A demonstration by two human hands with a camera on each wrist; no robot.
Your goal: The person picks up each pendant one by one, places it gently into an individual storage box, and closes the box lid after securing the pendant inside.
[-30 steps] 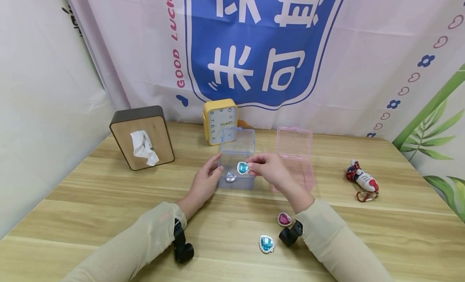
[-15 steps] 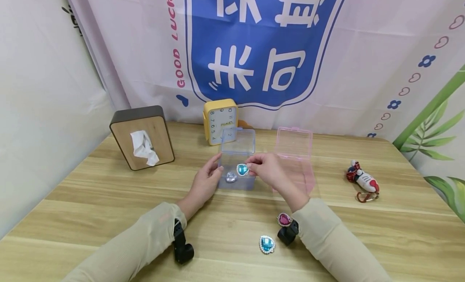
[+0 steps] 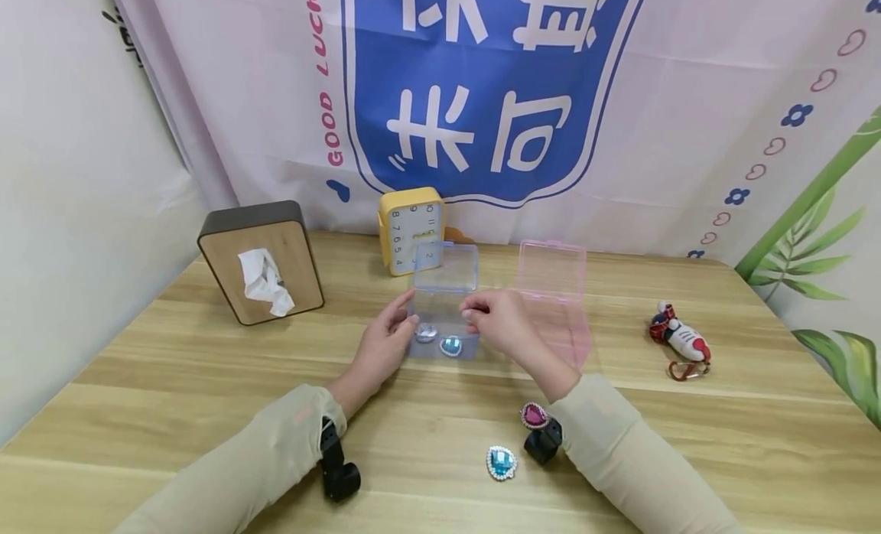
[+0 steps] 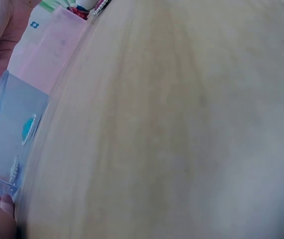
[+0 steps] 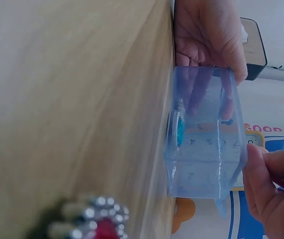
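My left hand (image 3: 381, 339) holds the left side of a clear blue plastic box (image 3: 443, 308), its thumb at the front corner and a finger along the side. The box's lid (image 3: 446, 268) stands up at the back. Inside lie a clear, silvery gem (image 3: 426, 333) and a blue gem with a beaded rim (image 3: 450, 346). My right hand (image 3: 505, 323) is at the box's right rim, fingers loosely bent and nothing between them. The right wrist view shows its fingertips (image 5: 252, 158) right by the rim. A blue heart-shaped gem (image 3: 502, 463) and a magenta gem (image 3: 534, 416) lie on the table.
A pink box (image 3: 571, 331) with its lid raised stands right of the blue one, partly behind my right hand. Behind stand a yellow clock (image 3: 413, 232) and a tissue box (image 3: 261, 262). A small plush keychain (image 3: 683, 341) lies on the right of the wooden table (image 3: 206, 411).
My right hand has let go of the blue gem, which dropped from above into the blue box. The clear gem sits slightly further left in it. My left hand stays on the box.
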